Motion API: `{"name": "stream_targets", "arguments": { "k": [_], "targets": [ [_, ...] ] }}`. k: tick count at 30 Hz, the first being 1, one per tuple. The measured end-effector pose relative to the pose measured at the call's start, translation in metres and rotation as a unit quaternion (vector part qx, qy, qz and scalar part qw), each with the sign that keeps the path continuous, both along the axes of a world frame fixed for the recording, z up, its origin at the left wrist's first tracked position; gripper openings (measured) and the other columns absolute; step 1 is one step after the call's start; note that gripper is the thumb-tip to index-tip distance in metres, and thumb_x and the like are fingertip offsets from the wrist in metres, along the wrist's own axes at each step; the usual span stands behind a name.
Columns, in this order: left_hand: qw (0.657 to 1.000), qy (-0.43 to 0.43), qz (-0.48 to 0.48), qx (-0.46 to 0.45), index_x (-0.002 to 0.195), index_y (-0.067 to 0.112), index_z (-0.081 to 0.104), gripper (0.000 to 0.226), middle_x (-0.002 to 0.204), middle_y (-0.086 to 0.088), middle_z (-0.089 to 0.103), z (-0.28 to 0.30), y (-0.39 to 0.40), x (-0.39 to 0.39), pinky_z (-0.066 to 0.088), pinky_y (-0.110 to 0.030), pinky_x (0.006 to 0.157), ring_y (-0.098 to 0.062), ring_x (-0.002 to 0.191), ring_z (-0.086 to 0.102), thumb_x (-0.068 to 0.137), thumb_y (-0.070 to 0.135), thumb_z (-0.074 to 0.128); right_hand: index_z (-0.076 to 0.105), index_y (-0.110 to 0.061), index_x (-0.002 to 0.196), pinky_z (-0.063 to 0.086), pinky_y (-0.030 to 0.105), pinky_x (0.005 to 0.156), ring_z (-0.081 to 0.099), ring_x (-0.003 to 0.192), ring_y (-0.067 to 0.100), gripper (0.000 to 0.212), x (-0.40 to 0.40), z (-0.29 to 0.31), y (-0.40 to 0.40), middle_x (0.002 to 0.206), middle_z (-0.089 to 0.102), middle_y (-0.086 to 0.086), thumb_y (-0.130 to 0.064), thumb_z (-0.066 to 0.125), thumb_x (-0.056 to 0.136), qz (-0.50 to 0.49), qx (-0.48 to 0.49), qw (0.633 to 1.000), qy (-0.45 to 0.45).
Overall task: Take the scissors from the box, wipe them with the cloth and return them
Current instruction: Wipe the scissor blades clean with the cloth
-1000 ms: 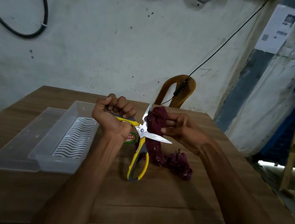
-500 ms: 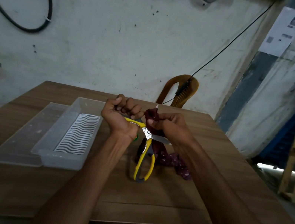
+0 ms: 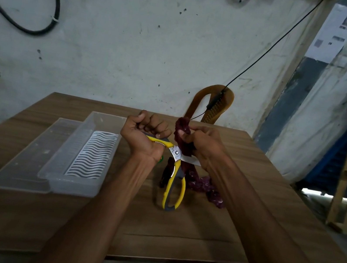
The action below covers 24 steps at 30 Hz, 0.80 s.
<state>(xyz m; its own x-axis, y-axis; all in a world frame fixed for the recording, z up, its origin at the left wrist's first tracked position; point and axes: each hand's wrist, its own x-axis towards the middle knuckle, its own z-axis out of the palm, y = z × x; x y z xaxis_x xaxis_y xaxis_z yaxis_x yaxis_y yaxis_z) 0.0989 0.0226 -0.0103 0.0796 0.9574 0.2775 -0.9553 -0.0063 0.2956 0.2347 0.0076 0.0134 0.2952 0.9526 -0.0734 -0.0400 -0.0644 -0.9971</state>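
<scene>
Yellow-and-grey scissors [image 3: 174,182] hang spread open above the table. My left hand [image 3: 144,136] grips their upper handle in a fist, while the lower handle loop dangles free. My right hand [image 3: 202,146] holds a dark maroon cloth [image 3: 182,133] bunched around one blade near the pivot. The other blade sticks out to the right under that hand. The rest of the cloth trails down onto the table behind my right forearm. A clear plastic box [image 3: 94,184] with a wavy white insert sits to the left, nothing else in it.
The box's clear lid [image 3: 21,168] lies flat against its left side. The wooden table [image 3: 196,234] ends near my body and at the right. A brown plastic chair [image 3: 211,105] stands behind the table against the wall. A small green object peeks out under my left wrist.
My right hand with the cloth has slid in along the blade toward the pivot, closer to my left hand. The scissors stay spread open in my left hand.
</scene>
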Motion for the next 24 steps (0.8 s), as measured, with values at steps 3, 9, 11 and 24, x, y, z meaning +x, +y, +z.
{"name": "stream_targets", "arguments": {
  "k": [3, 9, 11, 24],
  "targets": [
    [1.000, -0.003, 0.000, -0.007, 0.063, 0.023, 0.016, 0.027, 0.059, 0.004, 0.012, -0.001, 0.001, 0.001, 0.014, -0.023, 0.045, -0.012, 0.051, 0.009, 0.070, 0.024, 0.041, 0.068, 0.003, 0.111, 0.061, 0.041, 0.079, 0.073, 0.087, 0.031, 0.035, 0.000, 0.004, 0.005, 0.095, 0.074, 0.020, 0.002, 0.079, 0.078, -0.001, 0.014, 1.000, 0.003],
    [1.000, -0.001, -0.014, 0.000, 0.061, 0.023, 0.016, 0.026, 0.058, 0.005, 0.012, -0.002, -0.001, 0.002, 0.015, -0.022, 0.044, -0.013, 0.051, 0.009, 0.071, 0.024, 0.040, 0.070, 0.000, 0.111, 0.061, 0.041, 0.079, 0.072, 0.091, 0.031, 0.033, 0.003, 0.015, 0.024, 0.100, 0.073, 0.018, -0.003, 0.080, 0.080, -0.048, 0.038, 0.998, -0.012],
    [1.000, 0.006, -0.030, 0.004, 0.060, 0.024, 0.017, 0.026, 0.058, 0.005, 0.011, -0.002, -0.003, 0.006, 0.015, -0.022, 0.044, -0.012, 0.051, 0.009, 0.071, 0.024, 0.041, 0.069, -0.002, 0.114, 0.062, 0.034, 0.070, 0.072, 0.087, 0.027, 0.036, 0.017, 0.031, 0.035, 0.100, 0.073, 0.017, -0.009, 0.080, 0.081, -0.104, 0.077, 0.991, -0.029],
    [0.983, -0.164, -0.001, -0.086, 0.051, 0.021, 0.035, 0.024, 0.049, 0.006, 0.026, -0.004, 0.010, -0.001, 0.028, -0.022, 0.043, -0.011, 0.043, 0.025, 0.072, 0.021, 0.047, 0.065, -0.017, 0.117, 0.052, 0.013, 0.068, 0.066, 0.089, 0.011, 0.019, 0.076, -0.023, -0.043, 0.106, 0.068, 0.007, -0.022, 0.055, 0.101, 0.097, 0.067, 0.946, -0.301]
  ]
}}
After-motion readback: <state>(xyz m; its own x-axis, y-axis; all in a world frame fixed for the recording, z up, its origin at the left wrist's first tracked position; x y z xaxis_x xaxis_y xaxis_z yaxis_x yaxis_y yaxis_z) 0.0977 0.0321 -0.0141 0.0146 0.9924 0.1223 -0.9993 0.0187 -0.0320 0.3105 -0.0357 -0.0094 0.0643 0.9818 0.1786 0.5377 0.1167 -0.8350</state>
